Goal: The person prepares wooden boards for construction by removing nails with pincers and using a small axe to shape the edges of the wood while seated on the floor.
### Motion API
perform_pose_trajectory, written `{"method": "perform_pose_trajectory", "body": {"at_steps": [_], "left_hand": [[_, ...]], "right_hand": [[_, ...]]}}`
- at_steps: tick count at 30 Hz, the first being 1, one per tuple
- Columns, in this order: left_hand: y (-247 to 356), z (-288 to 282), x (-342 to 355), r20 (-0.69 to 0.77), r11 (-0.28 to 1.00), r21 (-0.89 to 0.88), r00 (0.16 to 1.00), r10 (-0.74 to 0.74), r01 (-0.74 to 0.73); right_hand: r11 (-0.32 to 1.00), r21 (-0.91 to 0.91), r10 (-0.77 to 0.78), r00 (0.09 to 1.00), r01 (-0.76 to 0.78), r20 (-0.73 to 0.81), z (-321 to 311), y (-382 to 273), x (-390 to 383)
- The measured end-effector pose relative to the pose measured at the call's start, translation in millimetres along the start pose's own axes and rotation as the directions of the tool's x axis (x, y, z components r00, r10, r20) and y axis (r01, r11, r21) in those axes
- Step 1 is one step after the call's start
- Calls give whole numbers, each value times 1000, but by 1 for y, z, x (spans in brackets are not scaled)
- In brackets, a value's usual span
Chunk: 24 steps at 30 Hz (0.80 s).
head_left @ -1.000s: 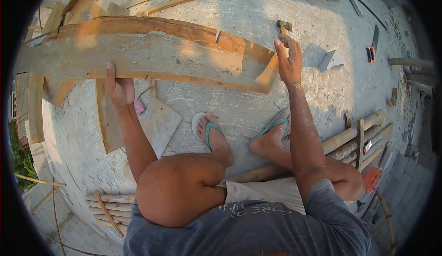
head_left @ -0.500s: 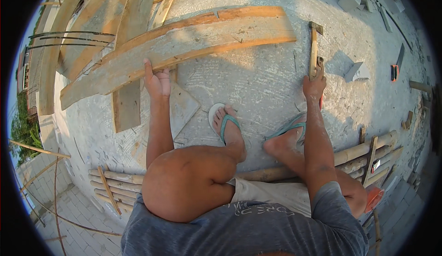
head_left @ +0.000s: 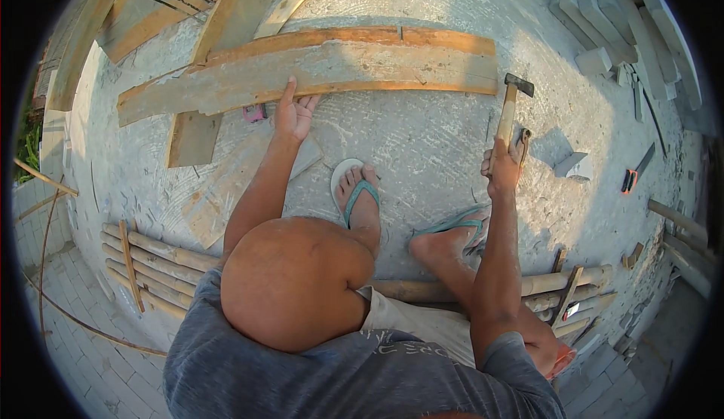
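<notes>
A long, rough wooden plank (head_left: 324, 68) lies crosswise in front of me, its far edge orange-brown and its face smeared grey. My left hand (head_left: 296, 119) holds its near edge, thumb on top and fingers reaching underneath. A nail sticks out of the plank toward its right part. To the right of the plank, my right hand (head_left: 504, 166) is closed around the wooden handle of a hammer (head_left: 507, 113), head pointing away from me. Pincers (head_left: 525, 138) with rusty jaws are in the same hand, partly hidden by the fingers.
More boards (head_left: 241, 12) lie under and beyond the plank. A small pink object (head_left: 255, 113) sits below its near edge. At right are a broken block piece (head_left: 573, 165), a saw (head_left: 637, 168) and stacked pale blocks (head_left: 596, 12). Bamboo poles (head_left: 173, 253) lie beside me.
The plank has swung to lie more level across the view, with my left hand still on its edge. My right hand has tilted the hammer, its head now nearer the plank's right end.
</notes>
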<state>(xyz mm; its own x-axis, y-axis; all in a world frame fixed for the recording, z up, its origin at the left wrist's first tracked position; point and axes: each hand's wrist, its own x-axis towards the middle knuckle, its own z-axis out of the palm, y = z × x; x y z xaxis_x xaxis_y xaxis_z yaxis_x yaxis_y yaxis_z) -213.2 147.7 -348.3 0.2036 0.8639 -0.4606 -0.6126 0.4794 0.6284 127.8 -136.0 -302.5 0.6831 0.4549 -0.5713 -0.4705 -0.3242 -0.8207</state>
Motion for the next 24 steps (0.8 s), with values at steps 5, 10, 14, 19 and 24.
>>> {"method": "perform_pose_trajectory", "body": {"at_steps": [5,10,14,19,24], "left_hand": [[-1,-2,7,-1,1000,30,1000,-9,9],[-12,2,8,42,999,-5,998,-53,53],[-15,-1,14,57,998,-36,997,-57,59],[-10,-10,21,95,998,31,994,-59,56],[-18,5,12,58,995,88,997,42,-47]], "right_hand": [[950,-102,-297,955,294,-8,46,49,-79],[898,-213,-332,910,385,247,59,64,-91],[820,-461,-227,932,339,282,63,56,-90],[675,-647,-284,934,354,215,78,39,-87],[667,-512,-575,811,542,108,81,20,-105]]}}
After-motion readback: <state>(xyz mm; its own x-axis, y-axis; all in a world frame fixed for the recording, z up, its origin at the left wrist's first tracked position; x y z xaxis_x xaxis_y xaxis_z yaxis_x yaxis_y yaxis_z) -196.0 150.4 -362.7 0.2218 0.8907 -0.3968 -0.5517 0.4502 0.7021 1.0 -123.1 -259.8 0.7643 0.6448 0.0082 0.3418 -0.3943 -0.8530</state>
